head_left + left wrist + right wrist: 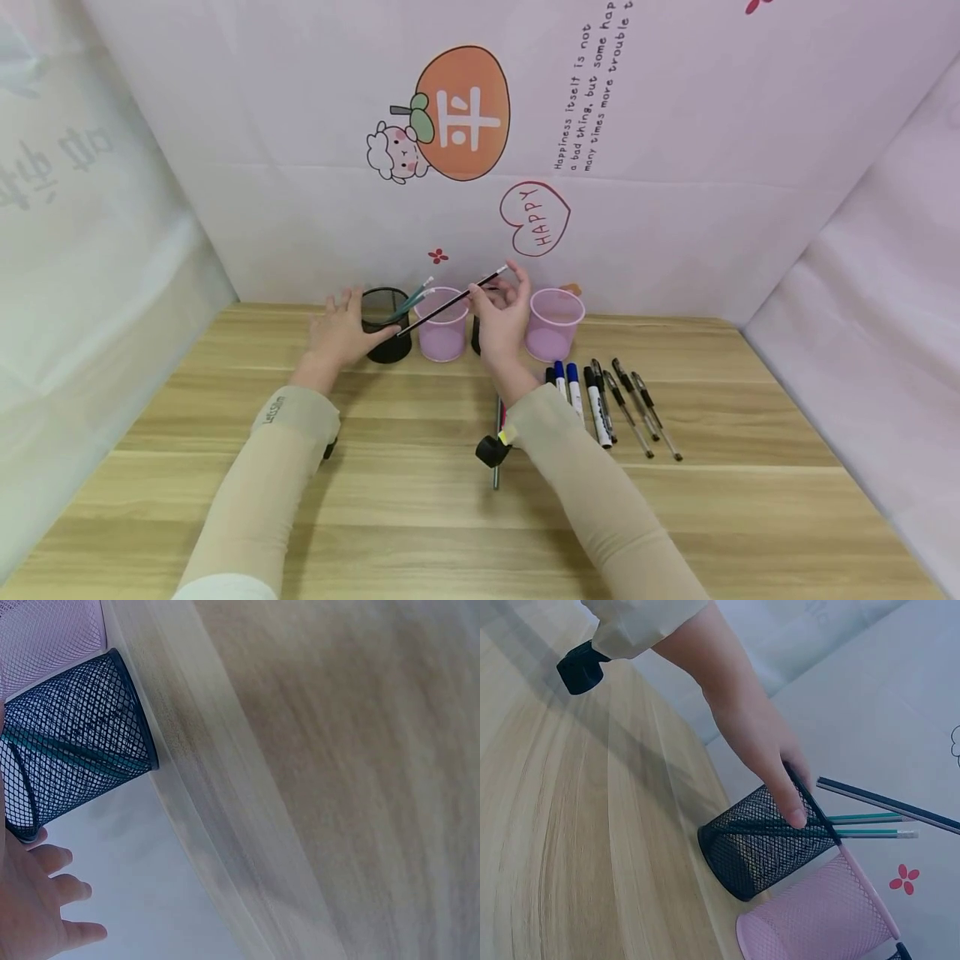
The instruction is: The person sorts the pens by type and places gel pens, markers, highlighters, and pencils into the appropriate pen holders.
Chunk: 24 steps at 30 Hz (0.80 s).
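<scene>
A black mesh pen cup (388, 346) stands at the left of a row of cups, two teal pencils (870, 833) leaning out of it. My left hand (337, 333) holds this cup at its rim, thumb across the front. In the left wrist view its other fingers (71, 889) spread out past the cup. My right hand (504, 325) pinches a black pencil (448, 305) near its white-tipped upper end. The pencil slants down to the left across a pink mesh cup (441, 343), its lower end close by my left thumb.
Behind my right hand another black cup (476, 337) is mostly hidden; a second pink cup (552, 335) stands right of it. Whiteboard markers (575, 388) and several gel pens (622, 404) lie at the right. More pencils (496, 477) lie partly under my right wrist. A printed cloth (300, 208) hangs behind.
</scene>
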Each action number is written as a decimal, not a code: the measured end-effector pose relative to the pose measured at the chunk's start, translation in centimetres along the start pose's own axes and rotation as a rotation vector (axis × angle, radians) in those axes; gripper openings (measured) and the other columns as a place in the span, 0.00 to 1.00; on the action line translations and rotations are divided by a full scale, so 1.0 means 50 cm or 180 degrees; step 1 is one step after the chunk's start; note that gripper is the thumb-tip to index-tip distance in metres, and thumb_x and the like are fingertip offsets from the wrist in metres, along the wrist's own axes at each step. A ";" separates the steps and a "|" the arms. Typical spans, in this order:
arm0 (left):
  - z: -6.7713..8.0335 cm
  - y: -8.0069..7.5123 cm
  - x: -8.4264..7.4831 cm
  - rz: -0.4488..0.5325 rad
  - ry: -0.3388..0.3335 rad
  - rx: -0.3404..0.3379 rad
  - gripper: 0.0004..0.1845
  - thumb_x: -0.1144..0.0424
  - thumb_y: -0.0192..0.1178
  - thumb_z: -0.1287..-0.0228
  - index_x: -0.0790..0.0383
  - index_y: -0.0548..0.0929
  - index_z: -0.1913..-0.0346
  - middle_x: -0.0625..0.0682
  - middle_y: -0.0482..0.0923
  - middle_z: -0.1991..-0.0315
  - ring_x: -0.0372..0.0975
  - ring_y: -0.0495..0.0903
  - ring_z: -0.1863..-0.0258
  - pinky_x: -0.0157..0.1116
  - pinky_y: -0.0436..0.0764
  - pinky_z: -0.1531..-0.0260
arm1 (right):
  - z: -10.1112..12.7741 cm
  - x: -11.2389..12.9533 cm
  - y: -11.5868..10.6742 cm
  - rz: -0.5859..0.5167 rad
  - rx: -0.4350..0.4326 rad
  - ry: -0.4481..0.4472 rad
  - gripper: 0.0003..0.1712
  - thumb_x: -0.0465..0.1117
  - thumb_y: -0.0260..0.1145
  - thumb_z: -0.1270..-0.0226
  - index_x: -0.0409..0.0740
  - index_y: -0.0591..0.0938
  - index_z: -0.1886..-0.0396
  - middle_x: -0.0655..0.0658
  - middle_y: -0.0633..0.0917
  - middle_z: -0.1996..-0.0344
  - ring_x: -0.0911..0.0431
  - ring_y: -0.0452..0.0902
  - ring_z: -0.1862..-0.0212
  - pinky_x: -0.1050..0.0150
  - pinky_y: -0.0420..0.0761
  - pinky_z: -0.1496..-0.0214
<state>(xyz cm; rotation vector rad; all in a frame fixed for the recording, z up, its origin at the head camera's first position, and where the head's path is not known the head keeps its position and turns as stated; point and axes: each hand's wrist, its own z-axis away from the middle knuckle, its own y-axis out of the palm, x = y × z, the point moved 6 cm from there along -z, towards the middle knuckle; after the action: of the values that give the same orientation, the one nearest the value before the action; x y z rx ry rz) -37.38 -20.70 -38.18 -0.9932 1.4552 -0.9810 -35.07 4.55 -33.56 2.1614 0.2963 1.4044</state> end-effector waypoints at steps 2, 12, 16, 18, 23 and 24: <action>0.001 0.000 0.001 0.0003 0.0001 -0.0011 0.59 0.26 0.53 0.34 0.67 0.46 0.18 0.68 0.46 0.19 0.67 0.43 0.22 0.73 0.48 0.32 | 0.000 0.000 0.002 0.0015 -0.0084 -0.0162 0.40 0.15 0.66 0.39 0.35 0.67 0.28 0.39 0.78 0.56 0.59 0.80 0.64 0.62 0.88 0.60; -0.001 0.003 0.002 -0.0022 -0.0004 -0.0004 0.59 0.27 0.55 0.34 0.67 0.46 0.18 0.68 0.46 0.20 0.67 0.43 0.22 0.73 0.48 0.32 | 0.014 -0.008 0.032 0.0128 -0.0123 -0.0702 0.33 0.17 0.65 0.37 0.31 0.69 0.33 0.45 0.75 0.55 0.54 0.79 0.57 0.54 0.87 0.53; -0.003 0.005 0.003 -0.0062 -0.0004 -0.0007 0.59 0.26 0.53 0.34 0.66 0.46 0.18 0.68 0.47 0.20 0.67 0.43 0.22 0.73 0.49 0.32 | 0.022 -0.012 0.042 0.0297 -0.0042 -0.0783 0.29 0.17 0.66 0.37 0.31 0.72 0.37 0.46 0.76 0.55 0.56 0.80 0.56 0.53 0.87 0.51; -0.004 0.006 0.002 -0.0056 0.0000 0.0001 0.60 0.25 0.52 0.35 0.66 0.45 0.18 0.68 0.46 0.20 0.67 0.43 0.22 0.73 0.49 0.32 | 0.026 -0.016 0.044 0.0494 0.0048 -0.0833 0.25 0.18 0.66 0.36 0.30 0.75 0.40 0.44 0.77 0.55 0.55 0.80 0.54 0.56 0.86 0.50; -0.003 0.005 0.003 -0.0024 -0.0015 -0.0001 0.59 0.26 0.53 0.34 0.66 0.45 0.18 0.69 0.46 0.20 0.67 0.42 0.22 0.73 0.48 0.32 | 0.041 -0.029 0.050 0.0995 0.0354 -0.0887 0.16 0.22 0.67 0.34 0.28 0.80 0.46 0.34 0.81 0.55 0.45 0.82 0.52 0.60 0.84 0.51; -0.004 0.005 0.003 -0.0017 -0.0018 -0.0007 0.59 0.26 0.53 0.34 0.67 0.45 0.18 0.69 0.46 0.20 0.67 0.42 0.22 0.73 0.48 0.33 | 0.044 -0.031 0.052 0.1067 0.0412 -0.0877 0.16 0.22 0.67 0.33 0.27 0.80 0.47 0.32 0.82 0.55 0.43 0.83 0.52 0.60 0.84 0.51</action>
<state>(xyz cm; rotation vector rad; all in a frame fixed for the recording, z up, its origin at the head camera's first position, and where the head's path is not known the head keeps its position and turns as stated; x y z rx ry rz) -37.60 -20.76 -38.43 -1.0013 1.4499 -0.9799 -34.05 0.99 -34.04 2.5665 -0.0856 1.2598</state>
